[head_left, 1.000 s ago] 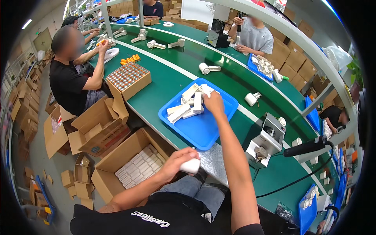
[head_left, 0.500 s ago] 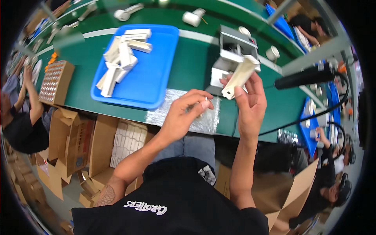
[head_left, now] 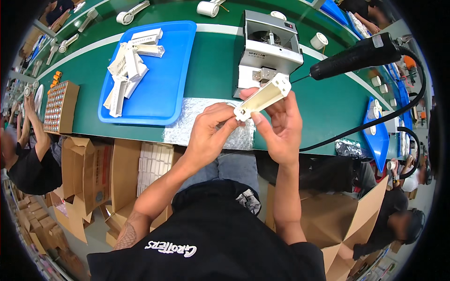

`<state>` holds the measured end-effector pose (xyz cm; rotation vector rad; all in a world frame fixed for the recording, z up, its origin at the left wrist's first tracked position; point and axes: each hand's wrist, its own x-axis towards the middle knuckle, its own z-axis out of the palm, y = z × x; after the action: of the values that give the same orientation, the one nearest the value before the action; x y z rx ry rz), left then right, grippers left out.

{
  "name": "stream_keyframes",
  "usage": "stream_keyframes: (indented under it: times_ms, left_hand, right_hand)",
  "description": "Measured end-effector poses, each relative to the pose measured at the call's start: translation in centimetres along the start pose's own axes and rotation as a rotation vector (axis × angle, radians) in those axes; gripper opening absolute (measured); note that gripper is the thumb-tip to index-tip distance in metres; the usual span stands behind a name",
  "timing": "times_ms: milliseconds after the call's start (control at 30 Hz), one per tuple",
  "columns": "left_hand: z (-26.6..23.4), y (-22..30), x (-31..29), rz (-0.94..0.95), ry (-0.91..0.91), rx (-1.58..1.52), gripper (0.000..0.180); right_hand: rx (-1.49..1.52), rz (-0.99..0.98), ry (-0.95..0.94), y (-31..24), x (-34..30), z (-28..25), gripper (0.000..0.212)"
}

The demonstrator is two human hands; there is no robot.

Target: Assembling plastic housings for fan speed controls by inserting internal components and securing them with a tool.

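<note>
My right hand (head_left: 282,129) is closed around a long, hollow, cream-white plastic housing (head_left: 263,98), open side up and tilted with its far end to the right. My left hand (head_left: 211,129) pinches at the near end of this housing, thumb and index finger together. Whatever sits between those left fingertips is too small and covered to make out. Just beyond the housing stands a grey-and-white benchtop screw feeder (head_left: 269,58). A black electric screwdriver (head_left: 354,58) points its thin bit toward the housing's far end.
A blue tray (head_left: 161,93) at left holds several white housings (head_left: 129,70). Bubble wrap (head_left: 180,126) lies at the green table's front edge. The screwdriver's black cable (head_left: 356,131) loops at right. Cardboard boxes (head_left: 124,173) stand below. A carton of small parts (head_left: 63,107) is far left; co-workers sit both sides.
Both hands have come together: the housing moved left and nearer, and my left fingers reached its near end. The view shifted slightly, showing more of the screw feeder and screwdriver.
</note>
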<state>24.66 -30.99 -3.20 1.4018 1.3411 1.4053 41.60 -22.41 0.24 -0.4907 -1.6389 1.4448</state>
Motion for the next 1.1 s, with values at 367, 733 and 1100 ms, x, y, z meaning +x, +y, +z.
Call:
stream_keyframes:
  times_ms: [367, 733, 1100]
  left_hand:
    - [-2.7, -1.6, -0.7, 0.008, -0.201, 0.071, 0.072]
    - [-1.1, -3.7, -0.1, -0.006, -0.054, -0.006, 0.072]
    - [-1.0, -3.3, 0.0, -0.060, -0.058, -0.110, 0.073]
  right_hand:
    - [-0.230, 0.032, -0.026, 2.9, -1.9, -0.1, 0.054]
    - [-0.358, -0.089, -0.132, 2.6, -2.6, -1.8, 0.049]
    - [-0.305, -0.071, -0.248, 2.0, -1.2, -3.5, 0.051]
